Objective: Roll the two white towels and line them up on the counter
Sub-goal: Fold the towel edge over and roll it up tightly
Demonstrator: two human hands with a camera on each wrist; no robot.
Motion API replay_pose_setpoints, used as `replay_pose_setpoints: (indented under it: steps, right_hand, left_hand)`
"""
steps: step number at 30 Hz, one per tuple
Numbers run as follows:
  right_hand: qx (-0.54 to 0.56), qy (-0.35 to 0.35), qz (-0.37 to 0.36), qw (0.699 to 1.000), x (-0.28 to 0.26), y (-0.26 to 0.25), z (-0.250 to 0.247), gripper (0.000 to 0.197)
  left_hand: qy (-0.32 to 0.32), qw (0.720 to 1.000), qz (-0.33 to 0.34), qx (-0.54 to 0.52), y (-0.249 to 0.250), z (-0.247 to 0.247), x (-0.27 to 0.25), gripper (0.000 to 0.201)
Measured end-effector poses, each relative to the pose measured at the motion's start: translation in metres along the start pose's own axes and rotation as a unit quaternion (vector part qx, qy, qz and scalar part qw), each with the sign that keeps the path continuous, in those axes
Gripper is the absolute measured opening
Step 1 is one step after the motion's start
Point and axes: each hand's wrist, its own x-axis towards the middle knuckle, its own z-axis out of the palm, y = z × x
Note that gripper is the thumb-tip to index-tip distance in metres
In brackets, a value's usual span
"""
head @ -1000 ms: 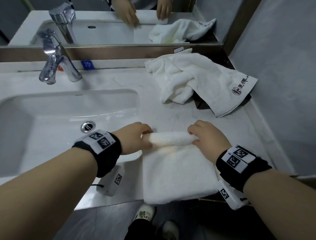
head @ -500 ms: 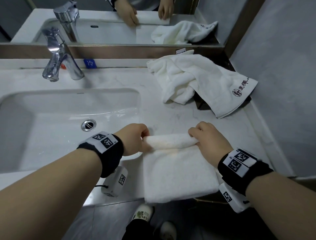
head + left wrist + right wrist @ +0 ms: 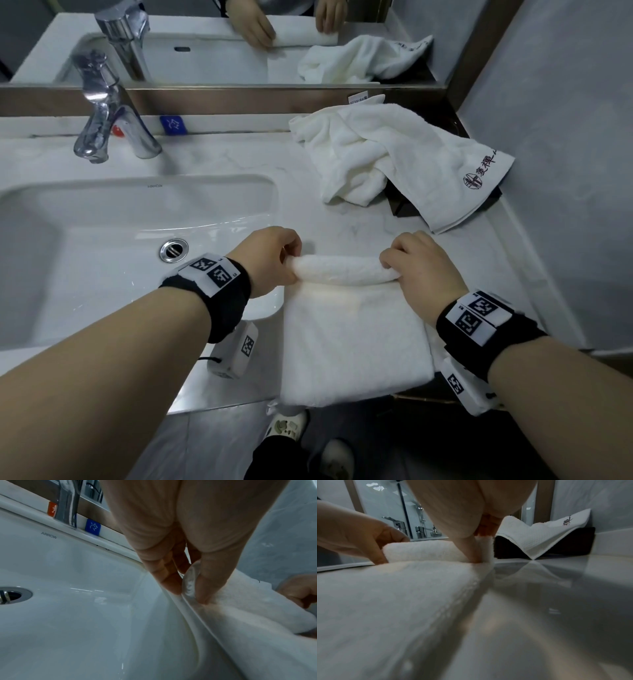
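Observation:
A folded white towel (image 3: pixel 352 335) lies on the counter's front edge, right of the basin, its far end rolled into a tube (image 3: pixel 342 270). My left hand (image 3: pixel 274 260) pinches the roll's left end (image 3: pixel 190 582) between curled fingers and thumb. My right hand (image 3: pixel 421 263) grips the roll's right end (image 3: pixel 485 547), fingers curled over it. The towel's flat part (image 3: pixel 393 601) stretches toward me. A second white towel (image 3: pixel 387 161) with a dark logo lies crumpled at the back right, draped over a dark box (image 3: pixel 570 545).
The white basin (image 3: pixel 102 219) with its drain (image 3: pixel 173 250) fills the left. A chrome tap (image 3: pixel 106 113) stands behind it under the mirror (image 3: pixel 222 51). A grey wall (image 3: pixel 565 137) bounds the marble counter (image 3: pixel 342 222) on the right. Floor and shoes show below the edge.
The roll has grown slightly thicker and has come a little toward me. Both hands stay on its ends. The crumpled towel has not moved.

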Motion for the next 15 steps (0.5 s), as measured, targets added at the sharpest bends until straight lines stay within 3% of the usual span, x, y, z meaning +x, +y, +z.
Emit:
replay_pose_setpoints:
  steps: [6, 10, 15]
  right_hand:
    - [0.039, -0.019, 0.001, 0.999, -0.003, 0.006, -0.01, 0.037]
    - [0.075, -0.102, 0.044, 0.991, -0.003, 0.01, -0.016, 0.006]
    - [0.122, -0.149, 0.102, 0.976, -0.003, 0.009, -0.018, 0.024]
  left_hand:
    - [0.016, 0.999, 0.004, -0.028, -0.002, 0.001, -0.001, 0.028]
    - [0.025, 0.999, 0.028, -0.024, -0.005, 0.002, -0.001, 0.028]
    - [0.012, 0.997, 0.074, 0.009, -0.003, 0.001, -0.002, 0.031]
